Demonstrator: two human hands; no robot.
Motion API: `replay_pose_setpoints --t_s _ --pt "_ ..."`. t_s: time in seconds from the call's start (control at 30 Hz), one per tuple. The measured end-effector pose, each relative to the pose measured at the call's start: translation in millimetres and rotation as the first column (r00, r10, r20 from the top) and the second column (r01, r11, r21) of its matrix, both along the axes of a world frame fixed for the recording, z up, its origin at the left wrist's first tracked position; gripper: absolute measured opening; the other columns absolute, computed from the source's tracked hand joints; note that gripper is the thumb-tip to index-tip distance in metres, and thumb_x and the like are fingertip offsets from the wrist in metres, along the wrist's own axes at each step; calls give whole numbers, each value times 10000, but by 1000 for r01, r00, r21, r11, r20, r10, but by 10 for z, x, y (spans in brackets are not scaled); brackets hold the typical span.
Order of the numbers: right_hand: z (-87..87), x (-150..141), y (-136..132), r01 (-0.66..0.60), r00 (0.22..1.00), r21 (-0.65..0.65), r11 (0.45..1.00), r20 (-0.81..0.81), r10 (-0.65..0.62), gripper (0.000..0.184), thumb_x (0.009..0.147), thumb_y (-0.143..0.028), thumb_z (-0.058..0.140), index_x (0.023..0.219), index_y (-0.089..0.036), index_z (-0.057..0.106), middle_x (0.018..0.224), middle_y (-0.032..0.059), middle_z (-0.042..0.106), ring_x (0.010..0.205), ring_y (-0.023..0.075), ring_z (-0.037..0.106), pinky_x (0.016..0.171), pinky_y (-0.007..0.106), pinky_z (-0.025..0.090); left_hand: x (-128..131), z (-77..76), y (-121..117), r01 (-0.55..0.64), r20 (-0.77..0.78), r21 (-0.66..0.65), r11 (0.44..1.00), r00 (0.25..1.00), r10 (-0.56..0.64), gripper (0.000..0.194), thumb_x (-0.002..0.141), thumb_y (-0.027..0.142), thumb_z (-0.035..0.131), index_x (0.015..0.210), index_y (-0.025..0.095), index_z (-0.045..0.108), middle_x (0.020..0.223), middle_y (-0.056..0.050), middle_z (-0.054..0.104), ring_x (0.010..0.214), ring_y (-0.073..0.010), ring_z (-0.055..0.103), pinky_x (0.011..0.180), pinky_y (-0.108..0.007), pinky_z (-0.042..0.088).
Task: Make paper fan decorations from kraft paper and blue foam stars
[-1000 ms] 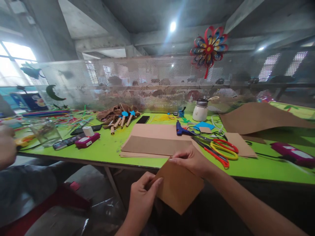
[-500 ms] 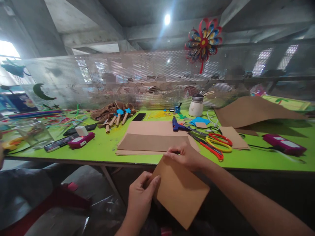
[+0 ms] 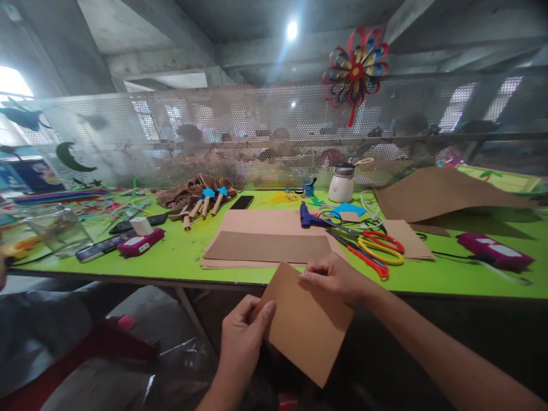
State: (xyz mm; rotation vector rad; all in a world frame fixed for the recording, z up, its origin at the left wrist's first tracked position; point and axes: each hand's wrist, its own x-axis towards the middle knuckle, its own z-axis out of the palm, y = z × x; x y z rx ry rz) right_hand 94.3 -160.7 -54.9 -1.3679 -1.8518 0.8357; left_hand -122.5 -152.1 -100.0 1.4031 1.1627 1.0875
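Shifted off the top corner, right hand (image 3: 336, 278), like left hand (image 3: 242, 331), closed in a pinch on one brown sheet (image 3: 309, 325).

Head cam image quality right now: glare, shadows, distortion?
Head view: ceiling lamp flares with a bluish streak; left window blown out; right hand shades part of the brown sheet; area under the table very dark; wide-angle stretch towards the edges.

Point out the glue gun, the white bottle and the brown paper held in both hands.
Glue gun (image 3: 305, 217), head view: blue body.
White bottle (image 3: 341, 188), head view: pale side.
Brown paper (image 3: 309, 322), head view: middle of sheet.
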Motion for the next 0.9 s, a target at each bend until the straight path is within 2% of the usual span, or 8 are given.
replay_pose_setpoints --t_s 0.1,0.3,0.4,0.53,0.63,0.73,0.8,0.9 --pt "-13 -5 3 -6 1000 40 999 10 6 349 822 -425 500 706 -122 630 628 1 560 593 109 475 528 203 354 20 14 -11 2 10 -10 1000 1000 -1 356 632 473 683 591 143 557 485 51 444 445 -65 342 403 -169 255" --pt "-53 89 9 -68 997 -117 991 -54 62 341 818 -444 505 787 -134 643 715 12 611 646 127 531 565 212 395 -81 54 64 -64 32 -37 997 997 65 336 636 454 687 650 139 571 497 54 455 444 -61 346 404 -162 249" --pt "-43 124 -70 -49 996 -124 991 -83 39 341 819 -454 501 788 -144 640 710 15 625 660 139 560 594 229 420 -149 110 140 -93 57 -45 995 994 96 334 630 444 697 674 136 574 523 49 481 463 -66 378 417 -160 275" --pt "40 99 -194 14 995 -98 995 -96 -23 332 834 -443 482 729 -154 606 618 7 608 586 133 568 569 232 425 -172 144 217 -73 82 -43 996 994 76 353 620 453 703 670 130 568 562 32 512 501 -82 425 448 -170 324" --pt "99 83 -212 46 996 -79 996 -75 -52 348 841 -437 472 646 -160 554 535 -12 559 490 107 529 502 210 386 -140 134 224 -39 92 -61 997 995 44 372 634 484 680 681 135 560 562 25 521 492 -93 437 431 -177 310" --pt "102 125 -138 66 995 -93 994 -74 -73 350 840 -448 466 663 -159 552 513 -29 530 425 83 468 449 195 338 -126 124 235 16 86 -60 998 996 -11 368 680 502 629 711 139 574 572 15 544 500 -107 462 446 -187 319" --pt "70 185 -54 78 994 -127 989 -62 -87 348 834 -449 469 680 -153 564 509 -33 517 411 76 441 433 190 322 -155 121 286 87 25 -43 995 996 -86 371 683 507 615 689 137 589 579 5 560 529 -122 488 478 -198 344" --pt "-5 286 85 104 994 -156 982 -14 -107 334 820 -429 484 717 -139 612 510 -37 495 404 72 415 416 188 308 -244 146 452 236 -146 2 972 962 -233 349 666 491 620 623 146 589 559 1 564 542 -138 511 514 -214 370"
